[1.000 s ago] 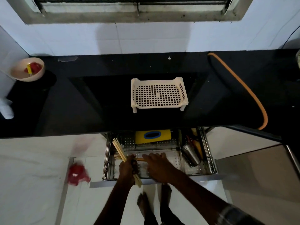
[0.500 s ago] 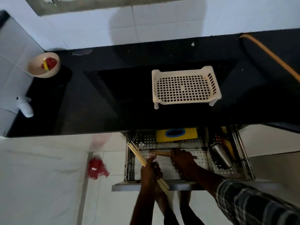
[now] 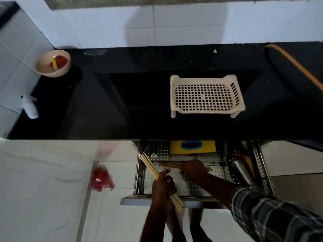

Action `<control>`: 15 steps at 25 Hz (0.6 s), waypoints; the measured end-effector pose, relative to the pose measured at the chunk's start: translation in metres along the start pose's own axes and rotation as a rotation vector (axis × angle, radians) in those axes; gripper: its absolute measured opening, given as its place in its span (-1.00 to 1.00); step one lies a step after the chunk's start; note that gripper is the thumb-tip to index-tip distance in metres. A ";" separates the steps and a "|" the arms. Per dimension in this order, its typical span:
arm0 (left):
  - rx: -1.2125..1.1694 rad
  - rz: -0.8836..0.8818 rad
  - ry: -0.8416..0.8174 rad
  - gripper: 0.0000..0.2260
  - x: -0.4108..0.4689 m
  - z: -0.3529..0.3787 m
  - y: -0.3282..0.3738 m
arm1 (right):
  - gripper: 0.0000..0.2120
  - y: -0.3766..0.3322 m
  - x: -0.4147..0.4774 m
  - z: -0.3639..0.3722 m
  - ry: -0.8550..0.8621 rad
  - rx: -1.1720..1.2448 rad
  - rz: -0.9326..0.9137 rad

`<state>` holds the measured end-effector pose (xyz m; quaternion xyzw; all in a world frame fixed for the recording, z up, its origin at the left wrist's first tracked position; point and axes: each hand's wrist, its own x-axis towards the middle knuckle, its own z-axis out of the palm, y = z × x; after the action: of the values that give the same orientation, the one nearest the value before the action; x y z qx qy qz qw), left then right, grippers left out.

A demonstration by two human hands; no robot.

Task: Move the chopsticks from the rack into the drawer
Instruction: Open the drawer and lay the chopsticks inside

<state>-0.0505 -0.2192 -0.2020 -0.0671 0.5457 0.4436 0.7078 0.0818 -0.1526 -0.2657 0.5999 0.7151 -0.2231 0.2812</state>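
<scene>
A cream perforated rack (image 3: 206, 95) stands on the black counter with nothing on it. Below the counter a metal drawer (image 3: 139, 172) is pulled out. My left hand (image 3: 163, 186) is shut on a bundle of wooden chopsticks (image 3: 149, 165) that slants up and left over the drawer's left side. My right hand (image 3: 194, 168) is inside the drawer, closed over a few chopsticks (image 3: 172, 165) lying crosswise on the drawer floor.
The drawer also holds a yellow box with a blue ring (image 3: 192, 146) at the back and a steel cup (image 3: 240, 169) with utensils on the right. A bowl (image 3: 52, 63) sits on the counter's far left. An orange hose (image 3: 297, 65) crosses the right. A red object (image 3: 101, 179) lies on the floor.
The camera has shifted left and nearer. My right hand has moved deeper into the drawer with a few chopsticks. My left hand keeps its bundle.
</scene>
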 end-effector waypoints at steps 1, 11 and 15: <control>0.005 0.002 0.000 -0.89 0.000 -0.001 -0.001 | -0.76 0.003 -0.002 0.001 0.022 0.030 0.028; 0.191 0.077 0.054 -0.81 0.008 0.001 -0.014 | -0.71 0.009 -0.035 -0.006 0.378 0.546 0.019; 0.327 0.204 0.068 -0.77 0.006 0.022 -0.034 | -0.69 -0.014 -0.068 -0.030 -0.018 1.185 -0.199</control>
<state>-0.0107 -0.2237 -0.2117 0.0894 0.6381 0.4161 0.6416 0.0725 -0.1854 -0.1978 0.5828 0.5191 -0.6141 -0.1173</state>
